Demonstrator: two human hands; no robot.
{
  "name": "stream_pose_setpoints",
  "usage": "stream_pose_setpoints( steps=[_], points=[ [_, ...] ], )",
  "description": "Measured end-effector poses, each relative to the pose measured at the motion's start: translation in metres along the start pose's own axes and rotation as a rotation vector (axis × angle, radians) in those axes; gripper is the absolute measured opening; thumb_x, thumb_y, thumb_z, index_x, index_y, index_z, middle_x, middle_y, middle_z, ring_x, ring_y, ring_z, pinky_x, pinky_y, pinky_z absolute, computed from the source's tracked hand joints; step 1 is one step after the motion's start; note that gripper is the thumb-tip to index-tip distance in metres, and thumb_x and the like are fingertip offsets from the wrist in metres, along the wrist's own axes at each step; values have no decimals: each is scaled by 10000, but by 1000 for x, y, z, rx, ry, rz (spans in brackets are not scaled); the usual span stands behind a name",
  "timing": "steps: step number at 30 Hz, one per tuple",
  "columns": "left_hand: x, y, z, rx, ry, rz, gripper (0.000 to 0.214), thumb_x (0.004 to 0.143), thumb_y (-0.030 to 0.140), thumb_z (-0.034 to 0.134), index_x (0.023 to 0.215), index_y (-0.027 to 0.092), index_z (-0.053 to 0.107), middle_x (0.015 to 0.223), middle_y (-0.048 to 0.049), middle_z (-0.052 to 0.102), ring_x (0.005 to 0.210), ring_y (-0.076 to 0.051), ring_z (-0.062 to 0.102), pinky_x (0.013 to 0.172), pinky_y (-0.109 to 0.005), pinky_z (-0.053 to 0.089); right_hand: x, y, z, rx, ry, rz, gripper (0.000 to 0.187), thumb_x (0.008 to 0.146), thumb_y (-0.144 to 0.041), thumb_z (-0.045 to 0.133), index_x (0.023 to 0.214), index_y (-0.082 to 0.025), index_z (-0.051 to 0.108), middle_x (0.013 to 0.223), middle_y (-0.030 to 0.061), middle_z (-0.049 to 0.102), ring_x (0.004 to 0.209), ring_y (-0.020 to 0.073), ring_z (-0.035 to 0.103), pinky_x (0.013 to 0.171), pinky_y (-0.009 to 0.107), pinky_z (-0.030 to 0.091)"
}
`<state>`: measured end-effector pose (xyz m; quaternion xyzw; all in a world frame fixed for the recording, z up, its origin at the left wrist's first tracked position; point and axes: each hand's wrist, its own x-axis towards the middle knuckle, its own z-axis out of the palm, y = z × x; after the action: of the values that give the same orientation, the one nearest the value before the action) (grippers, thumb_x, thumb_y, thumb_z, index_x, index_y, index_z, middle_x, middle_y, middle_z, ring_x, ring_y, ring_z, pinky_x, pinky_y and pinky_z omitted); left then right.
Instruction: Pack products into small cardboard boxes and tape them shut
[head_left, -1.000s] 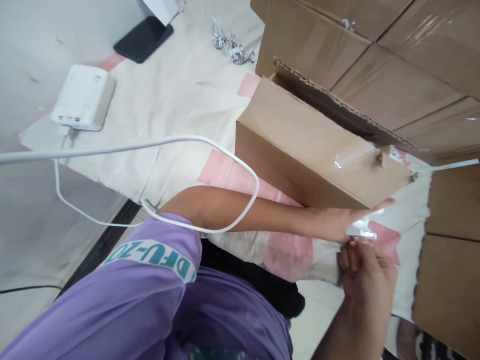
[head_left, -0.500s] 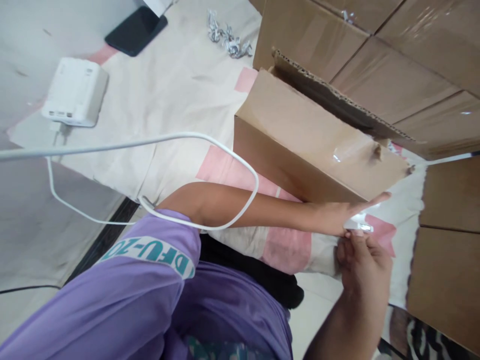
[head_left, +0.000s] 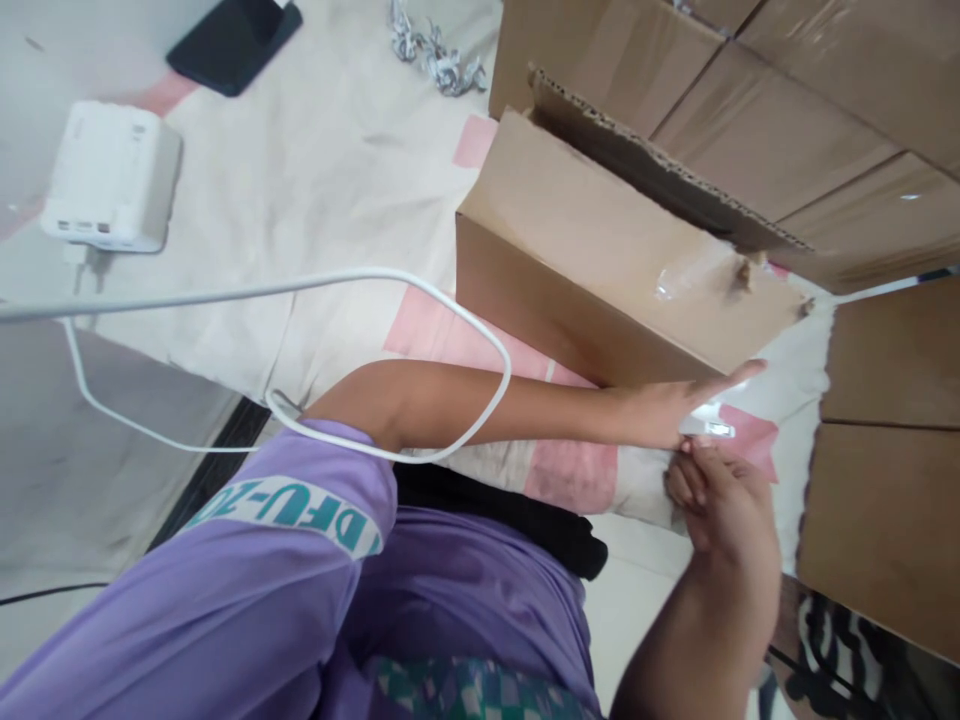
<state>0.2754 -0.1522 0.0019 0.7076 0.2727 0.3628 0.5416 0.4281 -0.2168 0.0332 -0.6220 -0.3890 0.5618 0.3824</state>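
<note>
Small clear-and-white piece (head_left: 705,425) was up at the hands, just off the near right corner of the open carton (head_left: 600,240), with a pink patch (head_left: 752,440) of the cloth (head_left: 315,180) showing right behind it. Too small and glary to ID.

Right hand (head_left: 724,490): narrow grip, thumb and index pinched on the lower edge of the piece, other fingers curled in. Left hand (head_left: 675,410): piece sat against it, one digit stretched out past it toward the upper right. Rest of those fingers hidden, so couldn't tell how tight that grip was. Hands were touching or nearly so at the piece.

Left forearm ran across in front of the carton, purple sleeve (head_left: 247,580) bunched at the elbow, lettered band around it. White cable (head_left: 337,280) looped across the view over that forearm; couldn't tell if it touched.

Carton sat on the cloth, ragged flap edge up along its far side, strip of clear tape (head_left: 686,275) near its right end. Stacked cartons (head_left: 795,110) stood behind, more cartons (head_left: 892,390) on the right.

Far left on the cloth: white device (head_left: 112,175) with a plug in its ported side, black phone (head_left: 234,45) beyond it. Crumpled foil (head_left: 442,65) lay between phone and stack.
</note>
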Motion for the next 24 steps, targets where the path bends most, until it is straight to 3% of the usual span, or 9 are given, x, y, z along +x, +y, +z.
stream_pose_setpoints(
  steps=[7, 11, 18, 24],
  points=[
    [1, -2, 2, 179, 80, 15, 900, 911, 291, 615, 1652, 149, 123, 1322, -185, 616, 1120, -314, 665, 982, -421, 497, 0, -5, 3, -24, -23, 24, 428, 686, -463, 893, 627, -181, 576, 374, -94, 332, 333, 36, 246, 328, 173, 179],
    [2, -4, 4, 303, 110, 1, 891, 901, 300, 639, 1646, 164, 170, 1391, -195, 564, 1202, -345, 622, 1040, -442, 470, 1, -5, 3, -1, -55, 42, 399, 689, -456, 890, 649, -187, 598, 367, -92, 337, 333, 48, 248, 325, 178, 163],
    [3, -5, 7, 647, 247, 20, 811, 915, 424, 627, 1615, 186, 294, 1533, -190, 435, 1436, -383, 381, 1232, -527, 240, 2, 0, 2, 47, -78, 69, 438, 666, -471, 916, 676, -168, 600, 376, -108, 335, 323, 29, 247, 335, 173, 156],
    [2, -7, 9, 739, 257, 53, 770, 927, 408, 607, 1601, 164, 325, 1540, -200, 426, 1415, -360, 397, 1241, -548, 174, -3, 5, 6, -30, -30, -31, 450, 711, -521, 873, 667, -181, 582, 394, -102, 358, 322, 40, 261, 336, 192, 138]
  ],
)
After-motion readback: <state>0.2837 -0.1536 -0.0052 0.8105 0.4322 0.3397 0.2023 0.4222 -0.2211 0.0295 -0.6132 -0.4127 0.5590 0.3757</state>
